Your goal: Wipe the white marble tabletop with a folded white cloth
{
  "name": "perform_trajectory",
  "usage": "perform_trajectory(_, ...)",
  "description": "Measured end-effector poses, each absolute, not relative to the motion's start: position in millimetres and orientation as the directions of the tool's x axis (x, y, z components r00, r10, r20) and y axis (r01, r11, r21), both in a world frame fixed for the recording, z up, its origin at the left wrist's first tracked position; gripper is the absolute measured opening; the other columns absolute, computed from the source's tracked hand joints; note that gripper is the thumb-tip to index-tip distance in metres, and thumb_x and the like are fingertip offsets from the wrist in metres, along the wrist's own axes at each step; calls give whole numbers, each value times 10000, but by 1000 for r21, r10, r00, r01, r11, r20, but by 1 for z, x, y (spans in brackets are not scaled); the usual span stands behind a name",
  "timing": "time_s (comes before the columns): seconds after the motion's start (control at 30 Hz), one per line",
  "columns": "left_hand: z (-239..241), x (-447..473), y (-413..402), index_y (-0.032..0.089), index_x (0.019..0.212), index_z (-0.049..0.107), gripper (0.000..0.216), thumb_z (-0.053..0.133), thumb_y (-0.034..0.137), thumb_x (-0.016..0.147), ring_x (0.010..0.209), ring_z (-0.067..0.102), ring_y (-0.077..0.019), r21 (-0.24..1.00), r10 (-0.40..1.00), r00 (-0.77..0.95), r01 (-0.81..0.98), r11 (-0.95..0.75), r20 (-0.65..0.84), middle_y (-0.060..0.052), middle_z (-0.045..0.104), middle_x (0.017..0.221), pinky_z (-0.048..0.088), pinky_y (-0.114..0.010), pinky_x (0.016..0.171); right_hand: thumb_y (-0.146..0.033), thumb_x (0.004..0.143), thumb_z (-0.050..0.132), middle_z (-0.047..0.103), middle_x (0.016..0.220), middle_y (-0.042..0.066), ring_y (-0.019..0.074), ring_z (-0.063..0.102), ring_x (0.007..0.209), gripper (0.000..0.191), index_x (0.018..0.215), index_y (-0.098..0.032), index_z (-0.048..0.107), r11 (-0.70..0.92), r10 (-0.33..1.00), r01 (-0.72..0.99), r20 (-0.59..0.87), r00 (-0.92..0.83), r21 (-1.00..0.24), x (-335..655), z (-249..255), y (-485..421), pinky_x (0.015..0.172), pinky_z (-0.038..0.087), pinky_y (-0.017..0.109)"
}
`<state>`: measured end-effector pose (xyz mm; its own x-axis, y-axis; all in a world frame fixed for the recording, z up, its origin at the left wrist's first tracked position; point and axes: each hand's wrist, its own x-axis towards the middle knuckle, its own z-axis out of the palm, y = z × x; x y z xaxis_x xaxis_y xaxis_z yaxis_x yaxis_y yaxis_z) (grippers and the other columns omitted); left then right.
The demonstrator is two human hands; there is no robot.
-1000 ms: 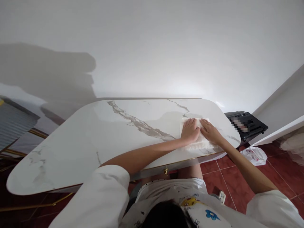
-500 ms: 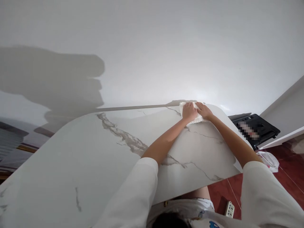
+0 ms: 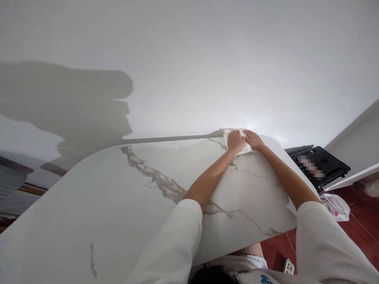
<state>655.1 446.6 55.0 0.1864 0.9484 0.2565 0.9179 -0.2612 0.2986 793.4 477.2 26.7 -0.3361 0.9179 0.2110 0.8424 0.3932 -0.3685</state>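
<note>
At the far edge of the table (image 3: 118,205) the left hand (image 3: 236,141) and right hand (image 3: 253,140) — side by side, pressed flat on the cloth (image 3: 226,137) — have just pushed it across.

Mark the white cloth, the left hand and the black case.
white cloth (image 3: 226,138): head view, bare left edge.
left hand (image 3: 236,141): head view, back of hand.
black case (image 3: 329,165): head view, top face.

The left hand (image 3: 236,141) and right hand (image 3: 253,140) cover most of the cloth (image 3: 226,137) at the far edge of the worktop (image 3: 118,205); only its margins show. The picture's edge cuts off the worktop's near-left corner. The label on the black case (image 3: 333,165) is blurred out.
</note>
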Motion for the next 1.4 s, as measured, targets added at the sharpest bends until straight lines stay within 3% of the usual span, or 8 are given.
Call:
perform_trajectory(0.27, 60, 660, 386, 104, 1280, 480, 399, 358, 195, 911, 1333, 379, -291, 336, 948, 197, 901, -276, 249, -172, 502, 1372, 271, -433, 1114, -295, 928, 283, 377, 1524, 109, 262, 285, 1429, 551, 1435, -121, 408, 403, 914, 848, 187, -359, -343, 801, 32, 415, 1157, 264, 469)
perform_trajectory(0.63, 77, 670, 265, 121, 1383, 390, 519, 407, 226, 875, 1438, 250, -260, 515, 980, 178, 834, -196, 83, -121, 357, 1526, 184, -400, 1185, -326, 943, 268, 339, 1545, 90, 263, 240, 1448, 568, 1478, -158, 355, 425, 905, 846, 163, -393, -322, 821, 44, 287, 1145, 276, 495)
perform_trajectory(0.97, 104, 672, 146, 130, 1510, 169, 782, 446, 349, 812, 1489, 23, -251, 641, 931, 261, 766, -39, -256, -70, 118, 1613, 87, -384, 1225, -424, 979, 277, 315, 1556, 59, 239, 235, 1451, 571, 1521, -244, 267, 509, 861, 781, 184, -475, -362, 841, 54, 162, 1161, 266, 498)
perform_trajectory(1.13, 107, 701, 150, 90, 1513, 101, 775, 377, 353, 838, 1489, -23, -240, 676, 890, 361, 732, -86, -279, -96, 57, 1619, 9, -405, 1219, -485, 978, 325, 369, 1530, 91, 279, 278, 1433, 584, 1501, -227, 319, 520, 854, 743, 250, -456, -421, 879, 43, 168, 1158, 272, 535)
perform_trajectory(1.4, 95, 730, 216, 124, 1463, 237, 644, 384, 315, 865, 1483, 85, -241, 691, 944, 287, 716, -98, -164, -100, 204, 1592, 64, -381, 1212, -517, 965, 313, 400, 1516, 38, 286, 298, 1424, 568, 1484, -289, 351, 489, 872, 760, 254, -418, -427, 904, 27, 245, 1162, 275, 545)
